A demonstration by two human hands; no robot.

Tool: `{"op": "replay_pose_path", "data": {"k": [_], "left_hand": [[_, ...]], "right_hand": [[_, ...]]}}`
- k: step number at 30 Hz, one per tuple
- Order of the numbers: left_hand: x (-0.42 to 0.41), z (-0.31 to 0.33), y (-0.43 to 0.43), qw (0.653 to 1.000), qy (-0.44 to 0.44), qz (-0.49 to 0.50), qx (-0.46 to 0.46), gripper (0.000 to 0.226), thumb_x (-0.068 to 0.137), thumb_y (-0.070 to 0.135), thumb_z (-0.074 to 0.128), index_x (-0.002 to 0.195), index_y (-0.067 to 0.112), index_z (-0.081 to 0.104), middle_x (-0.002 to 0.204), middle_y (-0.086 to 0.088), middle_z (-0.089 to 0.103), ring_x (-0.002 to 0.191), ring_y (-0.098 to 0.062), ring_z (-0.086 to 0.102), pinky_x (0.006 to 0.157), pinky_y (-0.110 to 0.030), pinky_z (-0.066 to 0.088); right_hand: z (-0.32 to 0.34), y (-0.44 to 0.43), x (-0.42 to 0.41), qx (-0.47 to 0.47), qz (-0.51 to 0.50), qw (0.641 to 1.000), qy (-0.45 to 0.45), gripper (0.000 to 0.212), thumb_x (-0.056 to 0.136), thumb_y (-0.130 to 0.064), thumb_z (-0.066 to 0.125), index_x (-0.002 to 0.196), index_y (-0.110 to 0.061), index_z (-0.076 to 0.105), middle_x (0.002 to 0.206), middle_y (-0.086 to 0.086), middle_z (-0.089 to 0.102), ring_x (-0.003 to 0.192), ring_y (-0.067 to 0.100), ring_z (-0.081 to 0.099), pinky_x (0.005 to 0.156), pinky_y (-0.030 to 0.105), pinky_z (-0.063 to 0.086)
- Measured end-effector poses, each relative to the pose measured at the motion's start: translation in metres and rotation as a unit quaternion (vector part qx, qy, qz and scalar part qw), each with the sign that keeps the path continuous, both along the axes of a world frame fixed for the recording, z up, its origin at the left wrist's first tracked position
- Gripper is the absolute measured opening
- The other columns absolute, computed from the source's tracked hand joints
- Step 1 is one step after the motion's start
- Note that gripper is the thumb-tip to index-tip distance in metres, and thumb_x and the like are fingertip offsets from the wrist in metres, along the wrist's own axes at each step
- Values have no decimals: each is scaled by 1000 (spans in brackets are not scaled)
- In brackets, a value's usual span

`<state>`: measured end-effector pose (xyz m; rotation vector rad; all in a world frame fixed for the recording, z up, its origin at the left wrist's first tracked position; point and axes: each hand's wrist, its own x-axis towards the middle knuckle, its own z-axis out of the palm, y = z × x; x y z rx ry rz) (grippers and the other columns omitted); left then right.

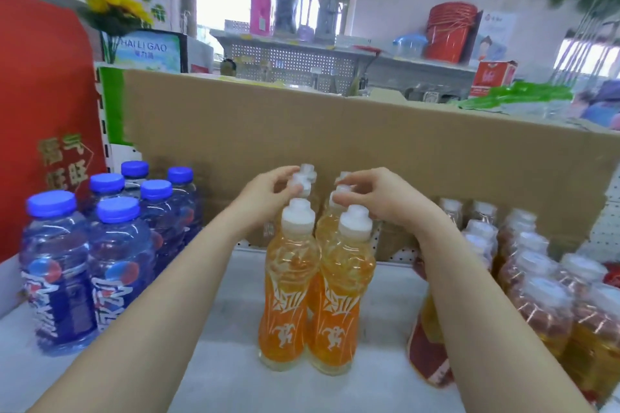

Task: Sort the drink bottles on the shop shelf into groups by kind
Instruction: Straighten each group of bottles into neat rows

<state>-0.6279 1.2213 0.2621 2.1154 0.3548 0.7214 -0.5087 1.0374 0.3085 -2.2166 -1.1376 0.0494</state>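
Several orange drink bottles point(288, 298) with white caps stand in a tight cluster at the middle of the white shelf point(214, 339). My left hand point(268, 191) pinches the white cap of a rear orange bottle point(303, 179). My right hand point(372, 191) pinches the cap of the other rear orange bottle point(340, 193). On the left stands a group of blue bottles point(114, 261) with blue caps. At the right stands a group of red-labelled yellow bottles point(536, 305) with clear caps, partly hidden behind my right forearm.
A big brown cardboard box point(335, 147) forms a wall right behind the bottles. A red gift box point(43, 117) stands at the far left beside the blue bottles. Beyond the carton are another shelf, a red bucket point(449, 32) and flasks.
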Motion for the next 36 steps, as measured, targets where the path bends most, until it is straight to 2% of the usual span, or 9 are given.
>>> {"op": "replay_pose_path", "data": {"k": [5, 7, 13, 17, 19, 23, 27, 32, 36], "left_hand": [[-4, -4, 6, 1000, -8, -2, 24, 34, 94, 27, 66, 127, 33, 62, 118, 7, 68, 107, -8, 63, 97, -36, 52], [-13, -8, 5, 1000, -18, -17, 19, 32, 94, 28, 66, 126, 32, 64, 118, 10, 69, 107, -7, 64, 94, -33, 54], [-26, -8, 4, 998, -32, -46, -2, 26, 94, 33, 65, 120, 36, 68, 111, 15, 72, 101, -4, 67, 86, -28, 56], [-10, 1, 18, 997, -67, -25, -42, 27, 101, 38, 51, 123, 33, 67, 112, 14, 72, 104, -5, 67, 94, -32, 55], [9, 4, 29, 997, -65, 7, -33, 30, 101, 34, 53, 129, 32, 63, 121, 17, 67, 111, -4, 63, 101, -31, 49], [48, 6, 43, 998, 22, -36, -48, 47, 99, 29, 59, 145, 27, 49, 138, 10, 56, 124, -9, 55, 104, -29, 44], [63, 5, 43, 992, 43, -85, -81, 39, 98, 24, 61, 136, 28, 54, 123, 11, 64, 112, -11, 61, 84, -18, 48], [51, -3, 49, 999, 5, -40, -27, 31, 94, 28, 66, 124, 36, 62, 119, 15, 67, 113, -6, 62, 101, -33, 49], [38, -9, 44, 997, -33, -36, -56, 29, 90, 27, 72, 116, 37, 69, 108, 22, 73, 103, 4, 66, 95, -27, 52]], "right_hand": [[-8, -3, 11, 20, 41, 999, -4, 29, 95, -39, 66, 123, -32, 70, 96, -11, 67, 68, -3, 59, 54, 5, 41], [-11, -4, 13, 35, 54, 998, 7, 28, 96, -36, 66, 123, -30, 70, 92, -11, 66, 58, -9, 57, 50, 3, 39], [-9, -4, 11, 9, 47, 999, -9, 30, 95, -44, 63, 124, -37, 68, 107, -14, 69, 92, -1, 62, 69, 16, 46], [-4, 5, 25, 136, -47, 987, -64, 22, 97, -40, 62, 114, -29, 70, 101, -11, 71, 91, 9, 67, 85, 34, 57], [-2, 15, 35, 98, -89, 987, -91, 33, 96, -42, 64, 125, -26, 64, 110, -5, 67, 100, 14, 63, 92, 34, 53], [-4, 36, 48, 10, -71, 997, -16, 47, 94, -43, 66, 137, -28, 57, 123, -1, 65, 110, 18, 62, 96, 38, 53], [-8, 44, 59, 39, -58, 998, 6, 29, 97, -31, 65, 125, -29, 63, 115, 0, 69, 97, 20, 68, 89, 43, 59], [-10, 49, 65, 41, -34, 999, -1, 21, 98, -31, 63, 119, -30, 64, 107, -5, 68, 92, 16, 65, 75, 32, 56], [-12, 54, 68, 40, 0, 999, 15, 16, 97, -34, 63, 113, -34, 62, 104, -10, 65, 96, 12, 63, 71, 25, 47]]}}
